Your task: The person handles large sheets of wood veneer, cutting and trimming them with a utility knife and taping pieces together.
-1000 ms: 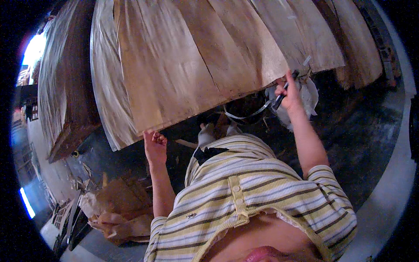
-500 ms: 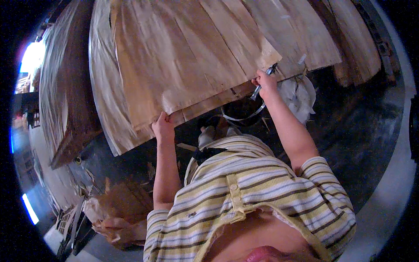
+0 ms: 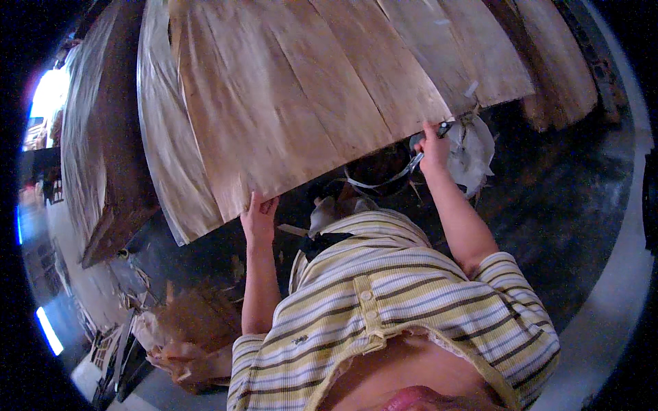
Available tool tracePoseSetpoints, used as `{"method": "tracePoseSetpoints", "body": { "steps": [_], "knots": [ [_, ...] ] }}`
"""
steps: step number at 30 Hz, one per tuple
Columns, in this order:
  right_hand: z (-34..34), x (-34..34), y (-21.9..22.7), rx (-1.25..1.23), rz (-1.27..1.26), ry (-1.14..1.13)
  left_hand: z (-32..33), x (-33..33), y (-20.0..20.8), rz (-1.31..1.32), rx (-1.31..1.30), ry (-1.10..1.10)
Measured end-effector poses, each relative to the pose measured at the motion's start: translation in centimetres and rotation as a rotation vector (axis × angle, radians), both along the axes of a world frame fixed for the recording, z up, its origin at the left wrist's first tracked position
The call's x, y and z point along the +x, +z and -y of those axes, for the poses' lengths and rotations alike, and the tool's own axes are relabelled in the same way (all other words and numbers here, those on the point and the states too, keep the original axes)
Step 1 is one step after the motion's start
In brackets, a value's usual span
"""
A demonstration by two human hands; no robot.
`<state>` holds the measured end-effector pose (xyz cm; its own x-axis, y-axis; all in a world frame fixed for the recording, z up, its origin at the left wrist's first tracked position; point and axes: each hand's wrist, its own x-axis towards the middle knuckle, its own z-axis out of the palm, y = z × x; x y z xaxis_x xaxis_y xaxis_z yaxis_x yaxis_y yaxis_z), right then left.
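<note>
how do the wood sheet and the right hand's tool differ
The wood sheet is broad; the tool is small and slim. The wood sheet is tan with dark lines; the tool looks dark and shiny. The wood sheet also meets the left hand; the tool does not. Both are at the grip of the right hand.

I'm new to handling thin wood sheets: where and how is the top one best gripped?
Grip the top sheet two-handed, by its near edge toward both corners, probably from the side facing the person: it is broad and thin, with that edge exposed.
</note>
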<state>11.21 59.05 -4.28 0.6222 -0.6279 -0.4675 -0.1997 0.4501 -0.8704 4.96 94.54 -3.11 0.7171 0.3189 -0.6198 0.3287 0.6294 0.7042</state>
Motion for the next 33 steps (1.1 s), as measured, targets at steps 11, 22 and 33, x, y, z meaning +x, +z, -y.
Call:
{"method": "tracePoseSetpoints", "body": {
  "steps": [11, 22, 33],
  "knots": [
    [4.0, 1.9, -2.1, -0.337, -0.256, -0.145, -5.8, -2.5, -1.4, -0.105, 0.302, 0.169],
    [4.9, -2.4, -4.8, -0.933, -0.171, 0.479, -4.2, -3.4, -1.3, -0.016, 0.288, 0.257],
    [2.9, -7.7, -12.1, -1.219, -0.417, 1.587, 5.3, -1.0, -3.1, 0.185, 0.509, -0.906]
  ]
}}
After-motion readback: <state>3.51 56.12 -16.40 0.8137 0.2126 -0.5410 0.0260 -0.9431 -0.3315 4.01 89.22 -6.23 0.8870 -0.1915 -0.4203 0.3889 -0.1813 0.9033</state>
